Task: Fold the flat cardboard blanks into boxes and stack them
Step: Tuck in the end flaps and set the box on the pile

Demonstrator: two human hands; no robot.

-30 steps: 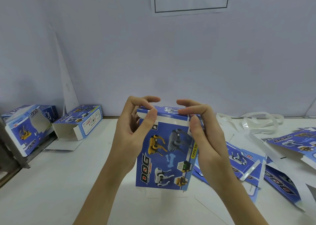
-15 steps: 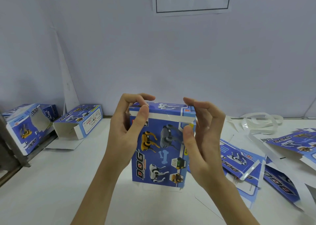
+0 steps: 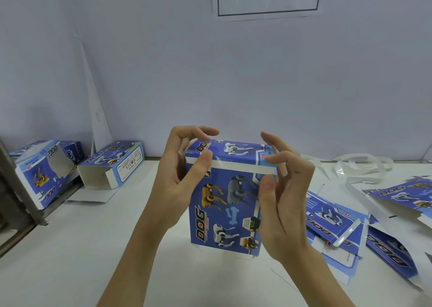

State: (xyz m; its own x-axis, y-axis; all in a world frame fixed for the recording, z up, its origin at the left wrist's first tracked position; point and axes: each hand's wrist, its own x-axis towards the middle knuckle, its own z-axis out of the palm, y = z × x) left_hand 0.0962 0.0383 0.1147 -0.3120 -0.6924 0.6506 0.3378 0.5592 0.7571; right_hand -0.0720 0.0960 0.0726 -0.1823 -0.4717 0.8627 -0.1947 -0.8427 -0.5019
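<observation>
A blue box (image 3: pixel 224 204) printed with toy dogs stands upright in front of me, its top flap folded over with a white strip along the front edge. My left hand (image 3: pixel 177 178) grips its upper left corner, thumb on the white strip and fingers curled over the top. My right hand (image 3: pixel 280 197) pinches the upper right corner between thumb and curled fingers. Several flat blue blanks (image 3: pixel 334 222) lie on the table to the right.
Two folded boxes lie at the left: an open-ended folded box (image 3: pixel 112 164) near the wall and a leaning box (image 3: pixel 39 173) beside a grey metal frame (image 3: pixel 16 187). White plastic straps (image 3: pixel 357 166) curl at the back right. More blanks (image 3: pixel 404 194) lie at the far right on the white table (image 3: pixel 81 248).
The box has shifted left and risen slightly. Its top flap has come down flatter. My right-hand fingers moved from the top face to the right corner.
</observation>
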